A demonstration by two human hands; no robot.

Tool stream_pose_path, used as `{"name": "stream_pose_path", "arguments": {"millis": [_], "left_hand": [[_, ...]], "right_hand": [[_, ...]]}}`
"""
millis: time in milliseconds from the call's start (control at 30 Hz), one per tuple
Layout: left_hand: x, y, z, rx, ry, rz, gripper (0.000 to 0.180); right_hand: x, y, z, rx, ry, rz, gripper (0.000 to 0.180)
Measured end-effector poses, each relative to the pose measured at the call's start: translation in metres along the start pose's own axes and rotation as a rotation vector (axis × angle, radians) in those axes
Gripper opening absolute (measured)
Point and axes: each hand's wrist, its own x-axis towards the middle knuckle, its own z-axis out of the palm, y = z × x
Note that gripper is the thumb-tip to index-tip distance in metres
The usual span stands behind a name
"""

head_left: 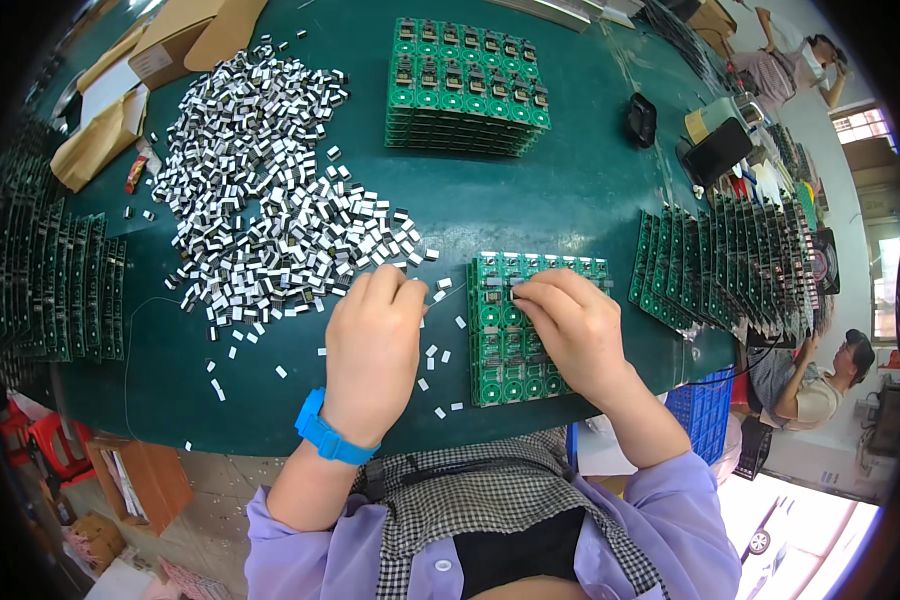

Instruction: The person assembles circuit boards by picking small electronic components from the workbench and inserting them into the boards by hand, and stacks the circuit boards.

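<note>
A panel of green circuit boards (500, 386) lies flat on the table in front of me. My right hand (578, 330) is over its upper part, thumb and fingers pinched at the board's surface on a small white-topped block (515, 292). My left hand (375, 325) is closed at the near right edge of a large heap of small white-topped black blocks (270, 190). Its fingertips are bent down out of sight, so what they hold is hidden. A blue strap (332, 432) circles my left wrist. Loose white pieces (431, 351) lie between the left hand and the panel.
Beyond the panel stands a stack of populated green boards (465, 95). More boards stand in rows at right (725, 260) and left (65, 285). An open cardboard box (185, 40), a black tray (641, 120) and a phone-like dark slab (720, 150) are farther back. Other people are at right.
</note>
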Motion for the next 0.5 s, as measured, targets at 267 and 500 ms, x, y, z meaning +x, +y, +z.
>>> {"name": "stream_pose_path", "arguments": {"millis": [267, 500], "left_hand": [[-0.017, 0.019, -0.014, -0.626, 0.027, -0.231, 0.020], [-0.043, 0.021, 0.000, -1.399, -0.134, -0.459, 0.040]], "right_hand": [[-0.002, 0.000, 0.000, -0.044, -0.016, -0.018, 0.017], [-0.011, -0.031, -0.017, 0.043, -0.112, 0.095, 0.027]]}}
